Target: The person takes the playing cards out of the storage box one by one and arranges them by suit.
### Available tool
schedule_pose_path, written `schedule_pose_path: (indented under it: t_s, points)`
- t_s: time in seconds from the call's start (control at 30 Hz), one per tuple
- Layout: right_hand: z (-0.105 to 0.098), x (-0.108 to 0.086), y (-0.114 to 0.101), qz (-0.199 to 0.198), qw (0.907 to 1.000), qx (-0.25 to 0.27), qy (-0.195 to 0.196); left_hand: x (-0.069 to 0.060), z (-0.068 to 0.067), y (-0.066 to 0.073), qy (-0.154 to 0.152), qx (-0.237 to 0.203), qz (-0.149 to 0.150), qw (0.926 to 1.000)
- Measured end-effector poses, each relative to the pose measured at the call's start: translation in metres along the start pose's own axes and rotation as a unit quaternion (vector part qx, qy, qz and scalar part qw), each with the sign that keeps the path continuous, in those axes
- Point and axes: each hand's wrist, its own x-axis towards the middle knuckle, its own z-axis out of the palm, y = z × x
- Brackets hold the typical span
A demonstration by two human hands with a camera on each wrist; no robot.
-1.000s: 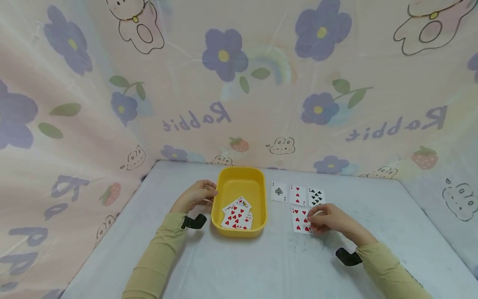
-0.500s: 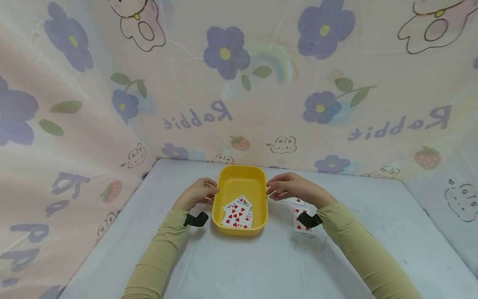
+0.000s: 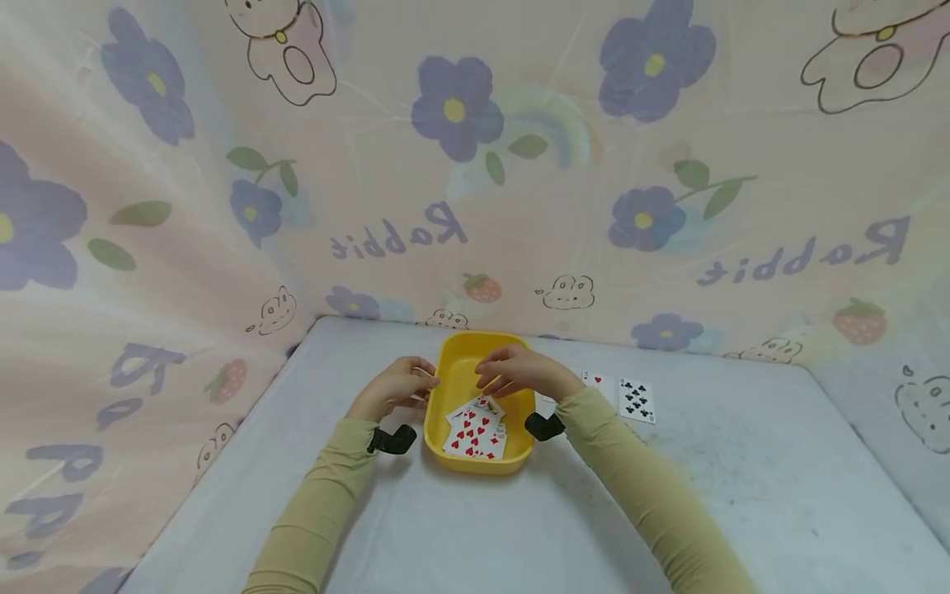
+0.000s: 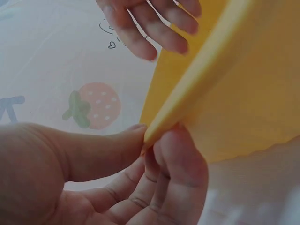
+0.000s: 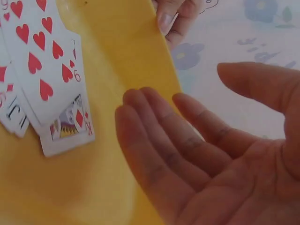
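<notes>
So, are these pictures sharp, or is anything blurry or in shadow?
Head view: fairly even light, with soft shadows on the white table; left wrist view: rather dim and soft, the yellow tray showing little detail; right wrist view: slightly soft too, though the heart card stays readable.

Rear: pale pink printed sheet (image 3: 534,190) is hanging behind the counter (image 3: 445,528), showing purple flowers (image 3: 454,110), strawberries (image 3: 483,288) and mirrored "Rabbit" lettering (image 3: 401,233) | Left: matching sheet (image 3: 89,322) is forming a side wall | Surface: white, bearing faint smudges (image 3: 732,502) rightward | Light: soft illumination is falling
</notes>
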Motion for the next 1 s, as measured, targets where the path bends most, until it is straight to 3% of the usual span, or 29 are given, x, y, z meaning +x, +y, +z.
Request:
schedule_pose_path:
  t_s: [0.27, 0.53, 0.77, 1.0]
  points:
    - [0.013, 0.016, 0.003, 0.038, 0.9989, -0.026, 0.007, 0.0, -0.002, -0.002, -0.007, -0.001, -0.004, 1.0]
    - [0.02, 0.014, 0.003, 0.08, 0.9919, -0.097, 0.013, 0.003, -0.001, -0.002, -0.011, 0.001, -0.002, 0.9999]
    - [0.026, 0.014, 0.005, 0.071, 0.9906, -0.112, -0.034, 0.003, -0.001, -0.003, -0.018, -0.006, 0.001, 0.9998]
    - [0.027, 0.017, 0.005, 0.061, 0.9889, -0.132, -0.033, 0.001, -0.001, 0.0, -0.014, -0.002, -0.007, 0.9999]
